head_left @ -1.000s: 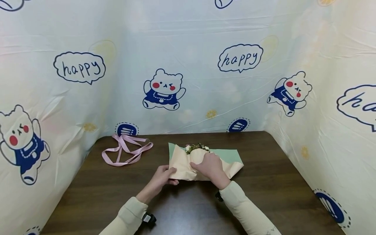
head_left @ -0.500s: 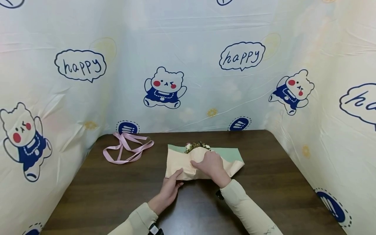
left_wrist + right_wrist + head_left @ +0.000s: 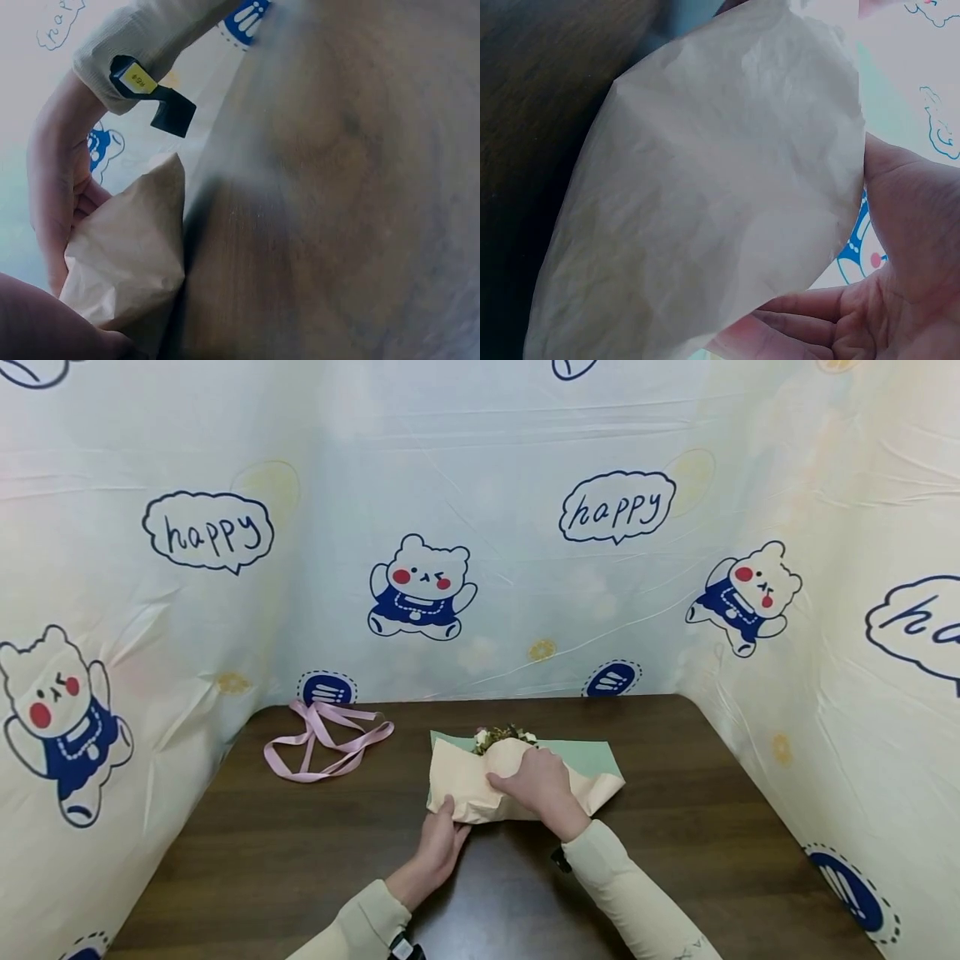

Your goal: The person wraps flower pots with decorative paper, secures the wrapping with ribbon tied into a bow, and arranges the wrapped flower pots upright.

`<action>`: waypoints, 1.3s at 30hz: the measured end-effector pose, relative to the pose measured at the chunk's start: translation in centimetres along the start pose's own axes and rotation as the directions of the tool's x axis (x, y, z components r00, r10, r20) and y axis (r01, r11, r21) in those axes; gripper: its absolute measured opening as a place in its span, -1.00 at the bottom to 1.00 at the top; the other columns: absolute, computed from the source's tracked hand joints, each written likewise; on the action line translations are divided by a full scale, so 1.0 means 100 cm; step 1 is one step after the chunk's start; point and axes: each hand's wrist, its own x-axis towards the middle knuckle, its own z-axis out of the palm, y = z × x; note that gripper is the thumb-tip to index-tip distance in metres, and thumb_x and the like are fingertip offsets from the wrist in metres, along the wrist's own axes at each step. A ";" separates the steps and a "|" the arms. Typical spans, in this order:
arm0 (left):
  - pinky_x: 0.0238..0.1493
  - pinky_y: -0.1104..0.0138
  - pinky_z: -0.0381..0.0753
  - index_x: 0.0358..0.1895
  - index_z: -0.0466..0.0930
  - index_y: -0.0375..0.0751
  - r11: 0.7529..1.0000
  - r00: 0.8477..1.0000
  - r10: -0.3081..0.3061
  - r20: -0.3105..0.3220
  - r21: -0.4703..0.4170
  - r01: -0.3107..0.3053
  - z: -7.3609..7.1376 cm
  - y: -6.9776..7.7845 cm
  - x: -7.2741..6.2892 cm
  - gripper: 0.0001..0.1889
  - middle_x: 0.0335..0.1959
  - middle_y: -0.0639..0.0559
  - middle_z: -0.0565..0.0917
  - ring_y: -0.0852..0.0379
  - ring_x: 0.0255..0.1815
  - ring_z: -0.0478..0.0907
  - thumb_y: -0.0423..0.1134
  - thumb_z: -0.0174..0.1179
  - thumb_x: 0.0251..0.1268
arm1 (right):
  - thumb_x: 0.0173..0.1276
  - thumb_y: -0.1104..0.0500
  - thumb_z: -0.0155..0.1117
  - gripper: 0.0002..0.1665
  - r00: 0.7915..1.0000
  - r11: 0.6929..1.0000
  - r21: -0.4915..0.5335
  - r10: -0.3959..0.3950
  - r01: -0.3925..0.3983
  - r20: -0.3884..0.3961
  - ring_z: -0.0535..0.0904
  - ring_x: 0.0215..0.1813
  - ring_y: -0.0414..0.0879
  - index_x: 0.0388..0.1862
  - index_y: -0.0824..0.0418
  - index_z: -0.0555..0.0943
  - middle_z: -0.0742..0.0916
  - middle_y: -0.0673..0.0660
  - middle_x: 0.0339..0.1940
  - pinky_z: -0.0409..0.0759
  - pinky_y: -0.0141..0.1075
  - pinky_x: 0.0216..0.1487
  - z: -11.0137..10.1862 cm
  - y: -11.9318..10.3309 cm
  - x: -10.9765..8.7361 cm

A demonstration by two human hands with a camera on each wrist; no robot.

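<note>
A small bouquet with white blooms and green leaves pokes out of cream wrapping paper, whose front is folded up over the stems. Behind it spreads a green sheet. My right hand grips the gathered cream paper from above, its thumb pointing left. At the lower left corner my left hand pinches the paper's edge, thumb on top and fingers beneath. The creased paper fills much of the right wrist view. In the left wrist view its folded side stands beside the right hand.
A loosely looped pink ribbon lies at the back left of the dark wooden table. A printed curtain stands along the table's back and both sides.
My left hand has moved right and slightly down along the paper's front edge, and the left corner has shifted with it. The right hand keeps its grip in nearly the same place.
</note>
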 end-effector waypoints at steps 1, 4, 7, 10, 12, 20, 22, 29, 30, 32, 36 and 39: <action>0.58 -0.12 -0.06 0.62 -0.33 -0.35 1.000 1.000 0.013 0.007 0.012 -0.013 0.001 0.001 0.000 -0.39 0.60 -0.45 -0.02 -0.32 0.63 -0.09 -0.10 -0.49 0.74 | 0.10 -0.50 0.36 -0.24 1.000 1.000 0.002 0.002 -0.002 0.001 0.51 -0.56 -0.02 -0.66 0.16 0.54 0.61 0.12 -0.62 0.51 -0.19 -0.51 0.000 0.000 0.000; 0.58 -0.14 -0.08 0.64 -0.29 -0.29 0.998 0.999 0.046 0.013 0.039 -0.047 0.006 0.003 0.001 -0.40 0.61 -0.39 -0.01 -0.28 0.64 -0.08 -0.10 -0.47 0.74 | 0.10 -0.50 0.37 -0.25 1.000 1.000 0.005 -0.002 0.002 0.002 0.50 -0.57 -0.03 -0.69 0.15 0.52 0.57 0.10 -0.66 0.49 -0.20 -0.52 0.000 0.000 0.000; 0.57 -0.17 -0.09 0.63 -0.23 -0.30 0.996 0.998 0.060 0.002 0.065 -0.060 0.013 0.005 0.002 -0.40 0.61 -0.37 0.02 -0.27 0.64 -0.07 -0.06 -0.47 0.74 | 0.10 -0.50 0.37 -0.24 1.000 1.000 0.003 -0.008 0.008 -0.003 0.53 -0.55 -0.01 -0.66 0.16 0.54 0.59 0.10 -0.65 0.51 -0.19 -0.51 0.001 0.000 0.000; 0.57 -0.17 -0.06 0.61 -0.18 -0.37 0.992 0.997 0.083 0.001 0.092 -0.083 0.019 0.006 0.001 -0.39 0.59 -0.40 0.07 -0.28 0.62 -0.02 -0.05 -0.49 0.74 | 0.09 -0.50 0.38 -0.23 1.000 1.000 0.002 -0.014 0.014 -0.015 0.58 -0.50 0.03 -0.60 0.21 0.59 0.63 0.13 -0.60 0.55 -0.15 -0.47 0.002 -0.001 0.000; 0.58 -0.11 0.00 0.60 -0.12 -0.41 0.988 0.995 0.103 0.000 0.116 -0.103 0.023 0.006 0.001 -0.39 0.57 -0.39 0.13 -0.26 0.61 0.03 -0.06 -0.50 0.74 | 0.08 -0.49 0.39 -0.23 0.999 1.000 0.002 -0.020 0.020 -0.030 0.61 -0.47 0.05 -0.55 0.24 0.62 0.65 0.15 -0.58 0.58 -0.13 -0.44 0.002 -0.001 0.000; 0.24 0.33 0.37 0.45 0.31 -0.46 0.928 0.978 0.192 -0.081 0.338 -0.154 0.035 0.004 0.003 -0.41 0.28 -0.32 0.55 -0.04 0.29 0.45 -0.03 -0.36 0.74 | 0.01 -0.39 0.47 -0.32 0.995 0.998 0.015 -0.053 0.054 -0.087 0.63 -0.41 0.12 -0.60 0.22 0.59 0.65 0.15 -0.60 0.58 -0.09 -0.43 0.003 -0.004 -0.002; 0.28 0.31 0.33 0.44 0.34 -0.44 0.914 0.975 0.204 -0.084 0.372 -0.159 0.035 0.003 0.003 -0.43 0.28 -0.27 0.55 -0.02 0.31 0.42 -0.05 -0.31 0.73 | 0.00 -0.37 0.46 -0.35 0.995 0.998 0.013 -0.052 0.054 -0.089 0.62 -0.41 0.11 -0.64 0.19 0.56 0.63 0.14 -0.62 0.58 -0.10 -0.43 0.003 -0.005 -0.002; 0.14 0.39 0.45 0.46 0.30 -0.43 0.906 0.969 0.239 -0.066 0.375 -0.198 0.032 -0.002 0.004 -0.50 0.29 -0.30 0.55 -0.02 0.22 0.50 -0.32 0.01 0.56 | 0.01 -0.46 0.45 -0.27 0.995 0.998 -0.021 -0.057 0.055 -0.084 0.62 -0.43 0.08 -0.62 0.19 0.57 0.61 0.10 -0.65 0.59 -0.13 -0.43 0.002 -0.007 -0.003; 0.12 0.45 0.45 0.46 0.30 -0.42 0.909 0.967 0.243 -0.075 0.365 -0.200 0.031 -0.003 0.005 -0.49 0.32 -0.29 0.54 -0.03 0.25 0.50 -0.36 0.04 0.52 | 0.01 -0.47 0.46 -0.26 0.995 0.998 -0.028 -0.059 0.057 -0.084 0.62 -0.44 0.08 -0.63 0.19 0.57 0.61 0.10 -0.66 0.59 -0.13 -0.44 0.001 -0.007 -0.003; 0.05 0.49 0.48 0.46 0.30 -0.44 0.918 0.966 0.242 -0.092 0.344 -0.197 0.029 -0.005 0.006 -0.47 0.33 -0.32 0.53 -0.04 0.24 0.51 -0.41 0.05 0.47 | 0.03 -0.46 0.45 -0.26 0.995 0.998 -0.035 -0.061 0.058 -0.083 0.62 -0.44 0.08 -0.64 0.20 0.57 0.61 0.11 -0.66 0.59 -0.13 -0.45 0.001 -0.008 -0.003; 0.05 0.38 0.50 0.41 0.29 -0.52 0.927 0.972 0.205 -0.112 0.342 -0.156 0.024 -0.007 0.006 -0.48 0.28 -0.37 0.53 -0.08 0.19 0.52 -0.51 -0.10 0.38 | 0.03 -0.46 0.45 -0.25 0.995 0.998 -0.027 -0.055 0.054 -0.077 0.63 -0.42 0.10 -0.59 0.23 0.60 0.63 0.13 -0.62 0.59 -0.11 -0.43 0.000 -0.008 -0.004; 0.05 0.30 0.47 0.36 0.29 -0.54 0.925 0.979 0.168 -0.115 0.361 -0.116 0.020 -0.006 0.004 -0.48 0.22 -0.36 0.53 -0.04 0.12 0.50 -0.54 -0.20 0.32 | 0.04 -0.45 0.45 -0.25 0.996 0.999 -0.014 -0.048 0.047 -0.074 0.63 -0.40 0.10 -0.57 0.24 0.61 0.64 0.14 -0.60 0.59 -0.10 -0.42 0.001 -0.008 -0.004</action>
